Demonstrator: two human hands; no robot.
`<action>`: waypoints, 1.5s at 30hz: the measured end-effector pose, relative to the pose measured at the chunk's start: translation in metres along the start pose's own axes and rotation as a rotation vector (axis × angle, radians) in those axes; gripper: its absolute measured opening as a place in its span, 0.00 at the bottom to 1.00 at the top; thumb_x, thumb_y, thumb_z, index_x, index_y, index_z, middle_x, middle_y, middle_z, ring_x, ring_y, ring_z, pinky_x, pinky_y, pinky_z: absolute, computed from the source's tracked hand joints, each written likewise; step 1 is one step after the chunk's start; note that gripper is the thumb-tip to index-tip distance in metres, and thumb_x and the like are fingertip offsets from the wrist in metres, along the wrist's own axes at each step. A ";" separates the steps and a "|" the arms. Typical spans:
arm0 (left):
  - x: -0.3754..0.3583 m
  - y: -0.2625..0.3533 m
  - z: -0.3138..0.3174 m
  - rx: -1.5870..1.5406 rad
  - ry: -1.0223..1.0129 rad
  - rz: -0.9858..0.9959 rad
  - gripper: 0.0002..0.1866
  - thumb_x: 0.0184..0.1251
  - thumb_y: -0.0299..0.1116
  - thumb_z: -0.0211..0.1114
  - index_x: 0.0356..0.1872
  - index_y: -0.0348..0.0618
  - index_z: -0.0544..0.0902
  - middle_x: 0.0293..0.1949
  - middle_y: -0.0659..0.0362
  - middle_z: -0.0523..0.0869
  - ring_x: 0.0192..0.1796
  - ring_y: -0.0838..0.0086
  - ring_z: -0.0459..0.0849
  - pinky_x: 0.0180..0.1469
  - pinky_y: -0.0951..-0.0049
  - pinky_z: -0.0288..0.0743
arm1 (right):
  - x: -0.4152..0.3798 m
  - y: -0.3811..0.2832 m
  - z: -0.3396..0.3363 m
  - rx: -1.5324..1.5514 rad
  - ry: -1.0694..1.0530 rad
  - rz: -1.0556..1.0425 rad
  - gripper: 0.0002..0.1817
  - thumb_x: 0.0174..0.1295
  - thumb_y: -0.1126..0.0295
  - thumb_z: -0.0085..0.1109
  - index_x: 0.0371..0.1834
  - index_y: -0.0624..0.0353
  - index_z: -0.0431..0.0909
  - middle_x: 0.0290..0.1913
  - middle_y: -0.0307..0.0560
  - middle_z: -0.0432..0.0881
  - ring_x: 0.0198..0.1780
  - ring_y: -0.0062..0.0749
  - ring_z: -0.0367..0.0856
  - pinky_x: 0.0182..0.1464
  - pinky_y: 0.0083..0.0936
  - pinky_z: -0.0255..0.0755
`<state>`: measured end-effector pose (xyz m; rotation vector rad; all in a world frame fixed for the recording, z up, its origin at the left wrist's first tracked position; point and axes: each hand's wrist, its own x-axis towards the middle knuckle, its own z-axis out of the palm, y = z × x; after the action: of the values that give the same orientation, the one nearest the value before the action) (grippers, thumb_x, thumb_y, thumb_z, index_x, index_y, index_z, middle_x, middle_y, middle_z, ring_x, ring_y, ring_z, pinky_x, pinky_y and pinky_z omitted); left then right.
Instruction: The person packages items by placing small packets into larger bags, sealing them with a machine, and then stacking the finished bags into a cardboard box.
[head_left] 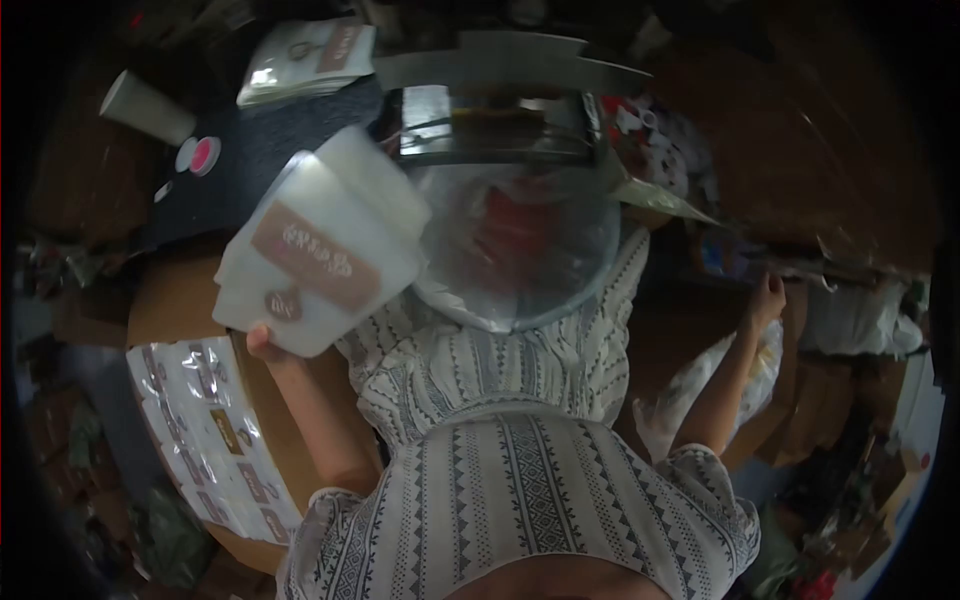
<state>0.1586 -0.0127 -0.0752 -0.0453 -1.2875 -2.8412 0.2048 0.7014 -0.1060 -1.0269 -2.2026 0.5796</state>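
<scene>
My left hand (262, 343) grips the lower corner of several flat translucent pouches (375, 255), fanned slightly apart. The front one has a brown printed band with pale lettering and a round brown mark. Off to the right, my right hand (767, 300) is closed near the table's edge; what its fingers hold, if anything, is hidden. Between the hands, in front of my lap, a round tub (612, 270) lined with clear plastic has something red inside. Behind the tub stands a metal-fronted machine (500, 125).
More printed pouches (305, 60) lie stacked at the back left. A white cup (148, 107) and a small pink round container (205, 155) are nearby. A cardboard box (180, 300) with packed pouches (205, 430) is at left. Small red-and-white packets (660, 145) and a plastic bag (680, 400) are at right.
</scene>
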 end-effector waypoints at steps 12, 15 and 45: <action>0.211 0.061 -0.025 0.674 -0.031 0.144 0.32 0.47 0.37 0.69 0.56 0.34 0.73 0.49 0.53 0.80 0.50 0.68 0.79 0.52 0.70 0.73 | 0.029 0.021 0.045 -0.617 -0.018 0.161 0.28 0.56 0.44 0.57 0.41 0.61 0.82 0.42 0.61 0.83 0.43 0.57 0.82 0.42 0.46 0.77; 0.234 0.058 -0.025 0.827 0.043 0.123 0.29 0.48 0.38 0.70 0.52 0.35 0.76 0.45 0.56 0.81 0.47 0.71 0.79 0.49 0.72 0.73 | 0.029 0.023 0.045 -0.680 -0.045 0.162 0.28 0.56 0.43 0.56 0.42 0.60 0.82 0.42 0.59 0.83 0.44 0.56 0.82 0.43 0.47 0.76; 0.189 -0.052 0.061 2.017 0.095 0.716 0.31 0.64 0.52 0.55 0.66 0.50 0.67 0.69 0.49 0.61 0.72 0.47 0.52 0.68 0.39 0.41 | -0.145 -0.183 0.032 0.255 -0.039 -0.726 0.09 0.60 0.82 0.54 0.44 0.66 0.75 0.44 0.51 0.78 0.46 0.43 0.77 0.50 0.35 0.70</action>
<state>-0.0310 0.0657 -0.0669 -0.2215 -2.5094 -0.2451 0.1601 0.4730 -0.0681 -0.0547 -2.2524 0.5133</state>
